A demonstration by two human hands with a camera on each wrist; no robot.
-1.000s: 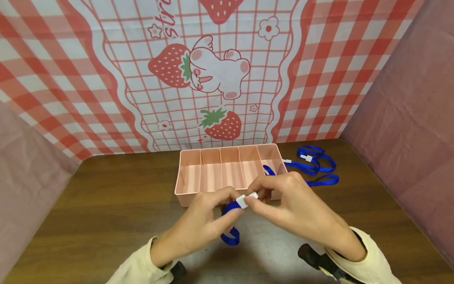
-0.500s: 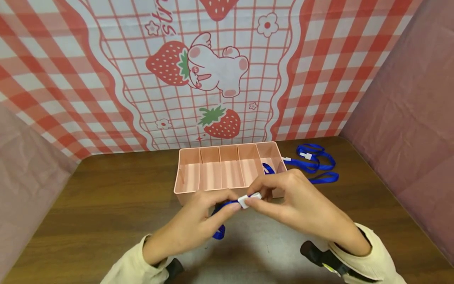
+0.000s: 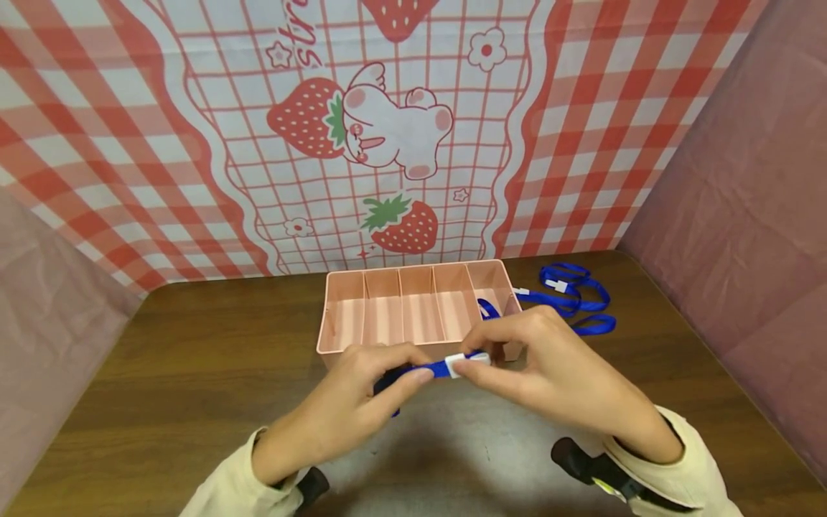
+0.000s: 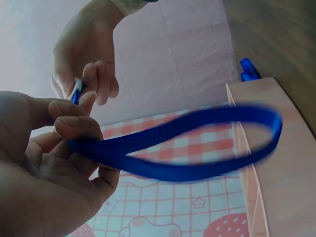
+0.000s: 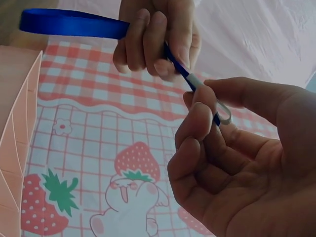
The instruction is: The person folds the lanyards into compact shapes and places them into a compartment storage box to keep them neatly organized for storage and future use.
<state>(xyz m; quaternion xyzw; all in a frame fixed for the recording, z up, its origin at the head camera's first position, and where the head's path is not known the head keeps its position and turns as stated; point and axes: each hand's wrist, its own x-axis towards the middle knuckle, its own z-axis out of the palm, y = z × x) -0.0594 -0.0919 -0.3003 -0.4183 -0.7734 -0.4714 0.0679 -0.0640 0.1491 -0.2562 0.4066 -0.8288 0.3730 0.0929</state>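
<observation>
Between the two hands, in front of the pink box, stretches a blue lanyard (image 4: 197,170) with a white plastic clip (image 3: 455,365). My left hand (image 3: 345,398) pinches the blue strap close to the clip, and a loop of strap hangs out beyond its fingers in the left wrist view. With thumb and fingers, my right hand (image 3: 549,366) pinches the white clip; a pale loop end (image 5: 224,114) pokes out past those fingers in the right wrist view. Part of the clip is hidden by the right fingertips.
A pink box (image 3: 362,350) with several compartments stands at the back of the brown table (image 3: 194,345). A piece of blue strap (image 3: 489,309) lies in its rightmost compartment. More blue lanyards (image 3: 593,305) with white clips lie right of the box. A strawberry-print cloth (image 3: 394,72) hangs behind.
The left hand has shifted slightly left and the right hand slightly right, with the clip. More blue strap now shows taut between them.
</observation>
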